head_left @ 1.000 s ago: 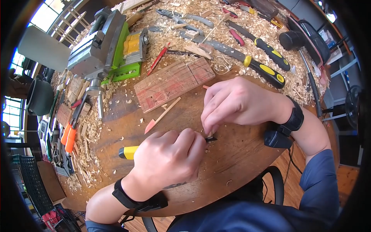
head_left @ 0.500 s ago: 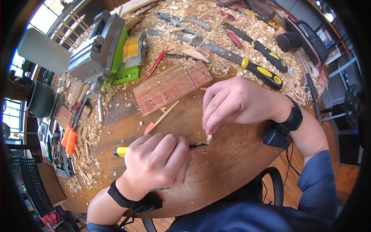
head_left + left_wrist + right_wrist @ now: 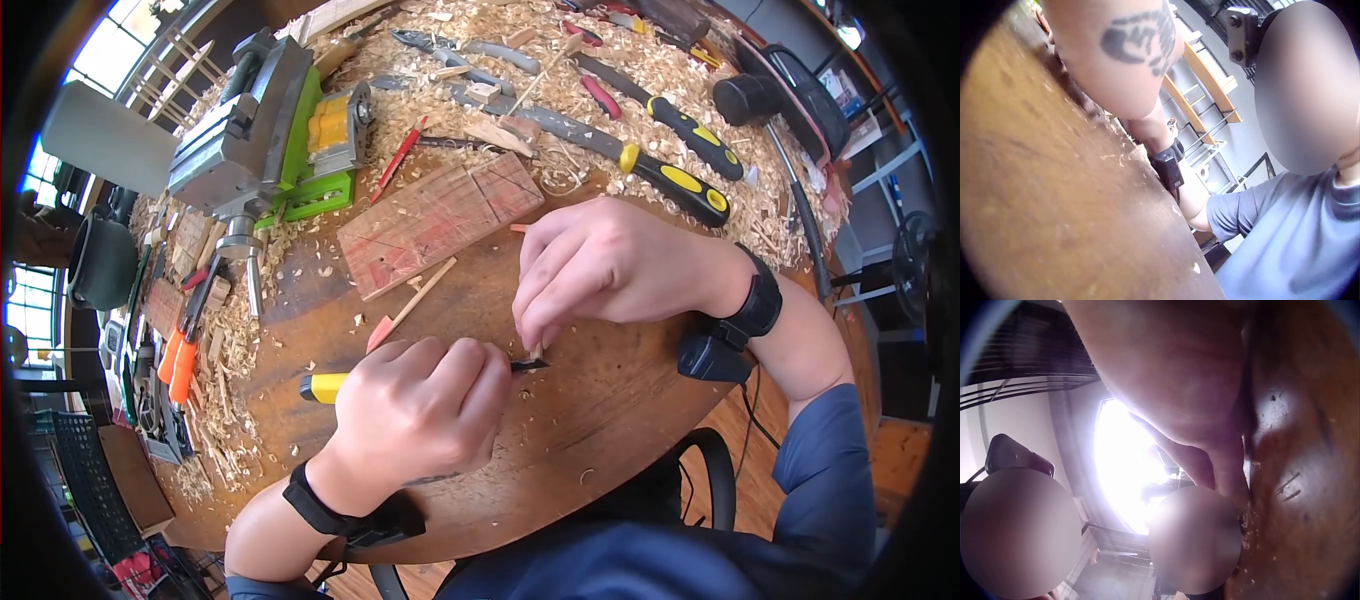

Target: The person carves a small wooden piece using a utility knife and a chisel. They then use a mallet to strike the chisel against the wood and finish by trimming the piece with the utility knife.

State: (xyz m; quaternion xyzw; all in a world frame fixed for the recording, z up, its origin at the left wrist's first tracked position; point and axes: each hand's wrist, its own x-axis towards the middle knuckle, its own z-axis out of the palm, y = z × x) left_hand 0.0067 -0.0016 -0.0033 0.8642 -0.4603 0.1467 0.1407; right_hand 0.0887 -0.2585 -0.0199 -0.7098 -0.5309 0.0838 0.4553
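Observation:
My left hand (image 3: 420, 405) grips a yellow-handled utility knife (image 3: 328, 388) low over the table, its handle end sticking out to the left. The dark blade (image 3: 530, 366) points right, right at the lower end of a small wooden piece (image 3: 537, 352). My right hand (image 3: 600, 265) pinches that pale piece between thumb and fingers, which hide most of it. In the left wrist view, the left hand (image 3: 1116, 56) is seen from its side. The right hand (image 3: 1172, 381) fills the top of the right wrist view, with its fingertips at the tabletop.
A thin stick with a red end (image 3: 420, 305) lies behind the left hand, near a red-marked wooden board (image 3: 440, 222). A vise (image 3: 240, 140) stands at left. Wood shavings (image 3: 570, 90) cover the back, with a yellow-and-black-handled tool (image 3: 680, 188) and a black mallet (image 3: 748, 100).
My left hand first drew the knife back to the left, exposing the wooden piece's end, then brought the blade right again to that end. My right hand stays nearly in place.

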